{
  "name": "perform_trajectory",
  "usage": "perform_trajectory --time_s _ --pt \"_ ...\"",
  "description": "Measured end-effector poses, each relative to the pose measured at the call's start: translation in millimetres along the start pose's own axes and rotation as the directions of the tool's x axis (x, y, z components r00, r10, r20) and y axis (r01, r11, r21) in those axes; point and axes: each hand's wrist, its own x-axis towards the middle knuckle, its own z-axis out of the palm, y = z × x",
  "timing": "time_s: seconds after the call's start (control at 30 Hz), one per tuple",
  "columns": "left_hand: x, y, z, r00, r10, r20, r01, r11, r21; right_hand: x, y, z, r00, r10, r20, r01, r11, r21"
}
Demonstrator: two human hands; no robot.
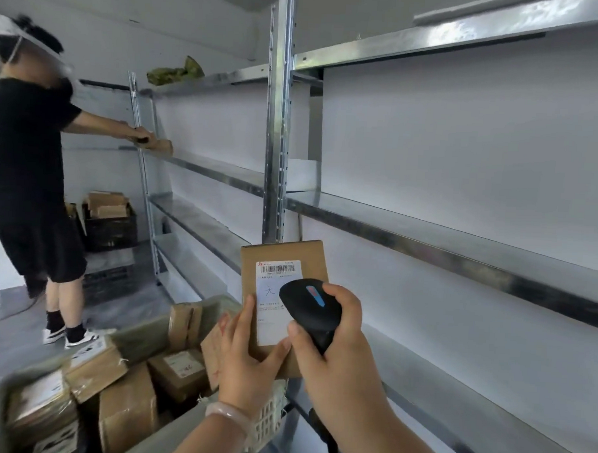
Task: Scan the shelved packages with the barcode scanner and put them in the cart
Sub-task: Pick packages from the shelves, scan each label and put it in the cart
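Observation:
My left hand (247,357) holds a brown cardboard package (282,256) upright by its lower edge, the white barcode label facing me. My right hand (340,344) grips a black barcode scanner (309,304), whose head hangs right in front of the label and hides part of it. A blue-red light shows on top of the scanner. Below and to the left lies the grey cart (142,329), filled with several labelled cardboard packages (178,368).
Metal shelves (427,228) run along the right wall, bare in this view. A person in black (26,159) stands at the far left handling a box on a shelf. Behind that person a dark crate (111,225) holds boxes. Green cloth (176,73) lies on the top shelf.

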Motion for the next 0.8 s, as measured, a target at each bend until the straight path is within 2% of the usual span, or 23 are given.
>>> perform_trajectory --time_s 0.23,0.43,0.6,0.8 --pt "12.0 -36.6 -12.8 0.999 0.016 -0.043 -0.014 0.999 0.034 10.4 8.5 30.2 0.998 0.022 0.055 -0.021 1.0 -0.016" --pt "21.4 -63.2 -33.5 0.997 -0.071 -0.005 0.071 0.997 -0.009 17.2 21.7 65.5 0.989 0.08 0.126 -0.078 0.997 -0.017" --pt "34.7 -93.1 -62.0 0.979 -0.197 -0.045 0.199 0.979 0.045 22.3 43.6 93.2 0.973 0.149 0.173 -0.147 0.989 -0.025" --pt "65.2 -135.9 -96.1 0.908 -0.405 -0.106 0.415 0.903 0.109 27.9 68.0 116.7 0.951 0.21 0.226 -0.204 0.978 -0.046"
